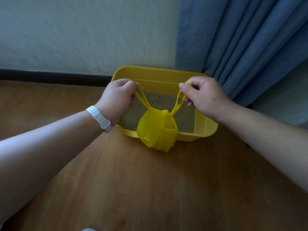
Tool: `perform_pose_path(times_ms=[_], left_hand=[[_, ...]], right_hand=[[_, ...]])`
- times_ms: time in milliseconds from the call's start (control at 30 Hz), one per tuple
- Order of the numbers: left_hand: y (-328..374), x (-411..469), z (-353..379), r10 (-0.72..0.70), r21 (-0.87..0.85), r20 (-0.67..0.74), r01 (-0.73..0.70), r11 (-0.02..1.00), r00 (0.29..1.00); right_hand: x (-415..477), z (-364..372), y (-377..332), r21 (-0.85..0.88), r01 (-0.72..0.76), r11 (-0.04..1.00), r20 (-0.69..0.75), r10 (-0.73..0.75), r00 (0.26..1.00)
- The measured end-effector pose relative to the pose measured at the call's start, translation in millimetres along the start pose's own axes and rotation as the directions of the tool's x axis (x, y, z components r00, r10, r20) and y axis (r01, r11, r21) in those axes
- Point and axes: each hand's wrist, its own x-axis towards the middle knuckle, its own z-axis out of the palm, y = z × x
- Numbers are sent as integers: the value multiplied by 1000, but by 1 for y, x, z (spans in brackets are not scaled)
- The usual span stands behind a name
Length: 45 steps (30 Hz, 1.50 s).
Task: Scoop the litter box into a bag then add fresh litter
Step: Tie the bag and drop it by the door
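Our left hand (118,95) pinches one handle loop of the small yellow plastic bag (155,130) toward ten o'clock. Our right hand (202,95) pinches the other toward two, over the yellow plastic litter box (206,129). We judge we're closing the bag; knotting comes next.

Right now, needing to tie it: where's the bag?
Head view, centre: bag held by its handles between left hand and right hand, at the near rim of the litter box.

The bag (156,130) between the hands is bright yellow, as is the litter box (160,75) beyond them. Its litter (160,100) is speckled grey-tan. Below the left hand (116,97) is a white wristband (99,118). Beyond the right hand (205,95) is a plain blue curtain (250,39). The floor (150,189) is brown wood-grain.
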Motion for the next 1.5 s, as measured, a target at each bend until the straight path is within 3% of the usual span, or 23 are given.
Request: perform_pose_path(times_ms=[67, 267, 333, 500, 667, 800, 900, 1000, 1133, 1300, 1500], left_hand=[[12, -1, 12, 1, -127, 48, 6, 992, 999], [16, -12, 27, 249, -151, 271, -214, 965, 930], [15, -14, 26, 251, -192, 327, -196, 962, 911], [14, -14, 24, 229, -111, 293, -204, 973, 928], [16, -11, 22, 142, -114, 332, -109, 987, 933], [26, -7, 18, 128, -219, 303, -62, 974, 944], [39, -4, 19, 108, -381, 275, 5, 924, 955], [50, -3, 23, 82, -498, 272, 67, 864, 959], [64, -4, 29, 103, -555, 292, 81, 828, 951], [98, -1, 26, 96, -579, 301, 102, 809, 949], [180, -13, 14, -27, -562, 328, 218, 798, 944]], right_hand=[[1, 7, -15, 47, 59, 997, 24, -60, 998], [-3, 16, -40, 82, 121, 989, 154, -132, 979], [-1, 14, -42, 110, 92, 990, 158, -109, 981], [0, 12, -37, 200, 26, 980, 177, -62, 982], [-2, 9, -19, 318, -59, 946, 213, -11, 977], [-9, 9, 15, 101, -110, 989, 293, 76, 953], [-20, 18, 29, -53, -163, 985, 440, 170, 882], [-26, 33, 35, -86, -130, 988, 516, 155, 843], [-21, 39, 31, -63, -87, 994, 452, 106, 886], [-13, 24, 17, -196, 27, 980, 394, 54, 918], [-27, -14, -51, -168, -12, 986, 291, 61, 955]])
